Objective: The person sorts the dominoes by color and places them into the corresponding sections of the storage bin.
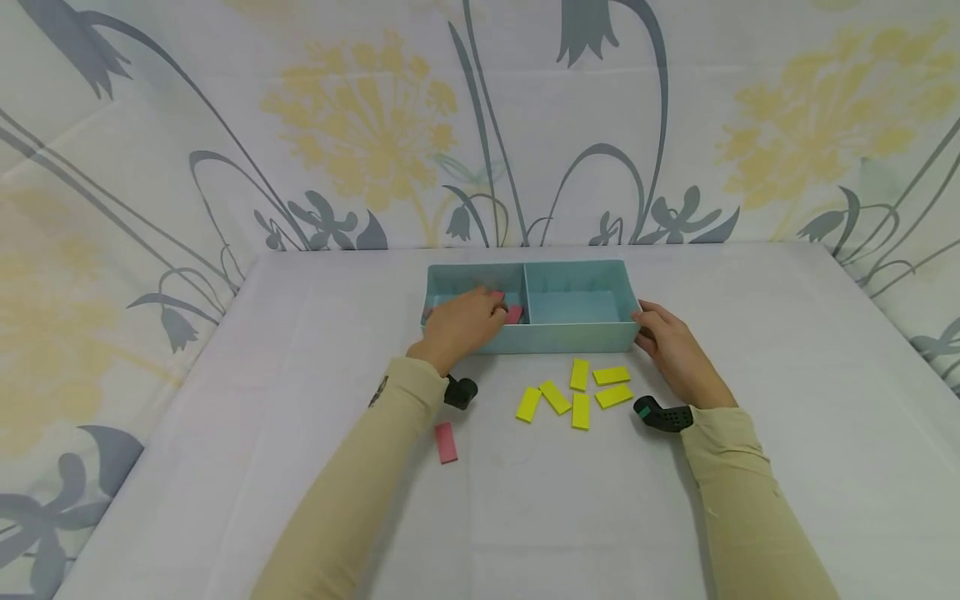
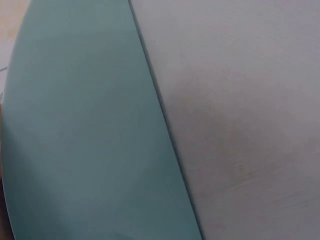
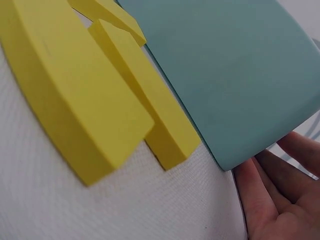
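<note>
A light blue box (image 1: 555,337) with two compartments stands on the table. My left hand (image 1: 463,323) reaches into its left compartment, fingers bent downward and partly hidden. Pink blocks (image 1: 513,314) lie in there, right by the fingers; I cannot tell whether the hand holds one. In the left wrist view only the box's outer wall (image 2: 95,120) and the tabletop show. My right hand (image 1: 673,346) holds the box's right end. In the right wrist view its fingers (image 3: 255,192) meet the box at the lower corner.
Several yellow blocks (image 1: 581,411) lie scattered in front of the box, some close to its front wall. One pink block (image 1: 446,442) lies apart, beside the left forearm. A black wrist camera (image 1: 461,392) sits under the left wrist, another (image 1: 663,415) at the right. Flowered cloth hangs behind.
</note>
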Motion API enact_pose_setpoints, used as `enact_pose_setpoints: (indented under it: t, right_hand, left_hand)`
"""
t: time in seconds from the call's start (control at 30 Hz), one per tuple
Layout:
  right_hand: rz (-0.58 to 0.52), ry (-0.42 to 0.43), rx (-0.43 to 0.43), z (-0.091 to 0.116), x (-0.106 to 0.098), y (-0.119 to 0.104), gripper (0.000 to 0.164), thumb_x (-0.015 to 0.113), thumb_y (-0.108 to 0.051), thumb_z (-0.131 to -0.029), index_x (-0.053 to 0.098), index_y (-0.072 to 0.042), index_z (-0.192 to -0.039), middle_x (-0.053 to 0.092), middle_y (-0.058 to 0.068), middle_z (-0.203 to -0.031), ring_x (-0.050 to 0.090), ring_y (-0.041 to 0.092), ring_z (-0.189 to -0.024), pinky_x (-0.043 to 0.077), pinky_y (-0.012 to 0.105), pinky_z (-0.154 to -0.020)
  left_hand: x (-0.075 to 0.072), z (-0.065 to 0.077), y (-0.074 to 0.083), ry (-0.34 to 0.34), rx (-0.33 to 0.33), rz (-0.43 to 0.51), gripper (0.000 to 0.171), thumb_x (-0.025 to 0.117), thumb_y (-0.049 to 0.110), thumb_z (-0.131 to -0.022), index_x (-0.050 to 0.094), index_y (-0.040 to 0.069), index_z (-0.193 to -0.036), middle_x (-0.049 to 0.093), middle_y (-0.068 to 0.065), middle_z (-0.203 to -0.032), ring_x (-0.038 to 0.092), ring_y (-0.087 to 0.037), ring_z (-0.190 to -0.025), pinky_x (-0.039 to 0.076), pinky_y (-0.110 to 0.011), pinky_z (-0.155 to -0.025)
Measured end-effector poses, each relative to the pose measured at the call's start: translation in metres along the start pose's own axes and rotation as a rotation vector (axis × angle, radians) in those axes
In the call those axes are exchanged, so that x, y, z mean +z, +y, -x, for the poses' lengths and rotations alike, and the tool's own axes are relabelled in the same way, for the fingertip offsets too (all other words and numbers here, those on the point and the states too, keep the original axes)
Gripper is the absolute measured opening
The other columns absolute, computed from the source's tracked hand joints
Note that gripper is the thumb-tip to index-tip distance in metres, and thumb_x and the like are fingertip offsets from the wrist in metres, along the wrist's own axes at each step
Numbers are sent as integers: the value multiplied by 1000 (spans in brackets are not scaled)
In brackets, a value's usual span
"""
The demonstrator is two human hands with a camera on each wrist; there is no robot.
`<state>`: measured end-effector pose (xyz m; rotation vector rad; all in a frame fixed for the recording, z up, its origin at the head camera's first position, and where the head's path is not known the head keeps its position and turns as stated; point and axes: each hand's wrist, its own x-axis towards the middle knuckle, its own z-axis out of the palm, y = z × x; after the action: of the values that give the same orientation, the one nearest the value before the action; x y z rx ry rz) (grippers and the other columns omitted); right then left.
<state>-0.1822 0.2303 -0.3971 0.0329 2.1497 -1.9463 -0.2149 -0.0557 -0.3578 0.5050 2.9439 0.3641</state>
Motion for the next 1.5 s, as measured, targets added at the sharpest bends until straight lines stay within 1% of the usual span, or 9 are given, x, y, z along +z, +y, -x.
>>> enact_pose_setpoints:
  t: [0.07, 0.23, 0.57, 0.77, 1.03, 1.17, 1.27, 1.4, 1.5]
  right_hand:
    - [4, -4, -9, 0, 1, 0, 67, 36, -40, -94, 7, -5, -143, 4, 10, -148, 18, 20, -132, 23, 31, -103]
    - [-5, -2, 0, -1, 2, -2, 68, 37, -41, -94, 7, -6, -143, 5, 8, -148, 19, 17, -132, 24, 30, -103]
    - [-22, -3, 8, 2, 0, -4, 70, 40, -41, -93, 6, -6, -143, 4, 8, -148, 19, 16, -131, 24, 29, -102]
    - [-7, 3, 12, 2, -1, -5, 72, 39, -43, -92, 5, -6, -144, 3, 8, -148, 19, 17, -131, 24, 30, -102]
    - [-12, 0, 8, 0, 1, -3, 72, 39, -43, -92, 4, -6, -143, 3, 8, -148, 18, 17, -131, 24, 29, -102]
    - [-13, 0, 6, 1, 0, -3, 72, 39, -43, -92, 4, -5, -143, 3, 9, -148, 19, 17, -131, 24, 28, -102]
    - [-16, -4, 6, 1, -1, -3, 73, 39, -43, -92, 4, -5, -143, 3, 9, -148, 19, 17, -131, 24, 28, -102]
    - [-14, -7, 3, 0, 0, -1, 71, 38, -43, -93, 5, -5, -143, 4, 9, -148, 19, 17, -131, 23, 29, -103]
    - [-13, -11, -1, 0, 2, -1, 71, 38, -42, -93, 5, -5, -143, 4, 9, -148, 19, 17, -131, 23, 29, -103]
  left_hand:
    - [0, 2, 0, 33, 16, 8, 40, 32, 29, -92, 55, 19, -123, 54, 5, -112, 51, -12, -90, 43, -31, -74]
    - [0, 7, 0, 103, 60, 96, 30, 37, 23, -91, 63, 20, -105, 57, 8, -103, 51, -9, -80, 43, -25, -63]
    - [-1, 22, -1, 295, 177, 200, 24, 45, 16, -89, 65, 16, -103, 59, 5, -106, 48, -14, -98, 42, -26, -78]
    - [0, 39, -3, 370, 288, 279, 20, 52, 24, -90, 66, 16, -102, 60, 3, -110, 50, -14, -106, 37, -28, -91]
    - [-3, 57, -15, 490, 265, 529, 24, 52, 32, -89, 66, 16, -101, 58, 11, -94, 49, -6, -85, 45, -29, -73]
    - [-4, 64, -20, 449, 236, 595, 29, 50, 38, -89, 65, 17, -101, 59, 9, -89, 51, -4, -82, 45, -26, -69]
    - [-7, 70, -23, 379, 191, 682, 30, 49, 42, -89, 63, 20, -104, 62, 3, -89, 56, -11, -78, 46, -30, -65]
    - [-12, 76, -30, 214, 161, 819, 30, 49, 40, -90, 61, 16, -103, 62, -9, -87, 58, -27, -72, 47, -38, -60]
    - [-13, 81, -36, 62, 150, 841, 31, 48, 35, -91, 61, 9, -102, 61, -13, -84, 58, -30, -71, 47, -38, -60]
